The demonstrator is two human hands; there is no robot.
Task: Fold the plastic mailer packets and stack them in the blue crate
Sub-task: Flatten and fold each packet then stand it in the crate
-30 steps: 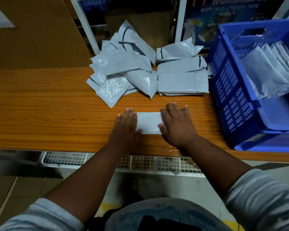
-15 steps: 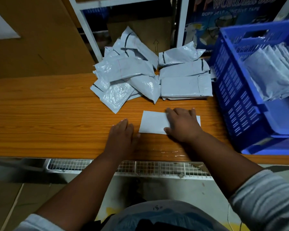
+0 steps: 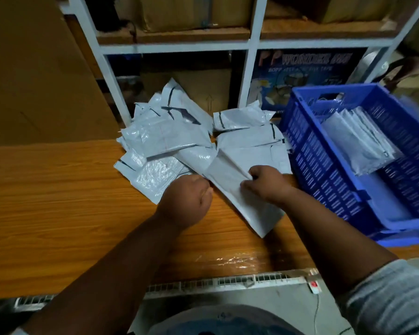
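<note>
Half a second ago the folded mailer lay flat on the wooden table under the right hand, with the left hand resting on the table beside it; now that mailer is lifted and tilted, running diagonally from near the loose pile down toward the table's front edge. The right hand has moved from pressing flat to pinching the mailer's upper middle, fingers curled into the plastic and bunching it into a crease. The left hand has risen off the table and sits curled at the mailer's left edge; its fingertips are turned away, so whether it actually grips the plastic cannot be told. The pile of unfolded mailers sits behind the hands against the white shelf frame, in much the same heap as before. The blue crate stands at the right end of the table, just beside the held mailer, with a stack of folded mailers leaning inside it. The view has tipped upward, showing more of the shelving and cardboard boxes above.
</note>
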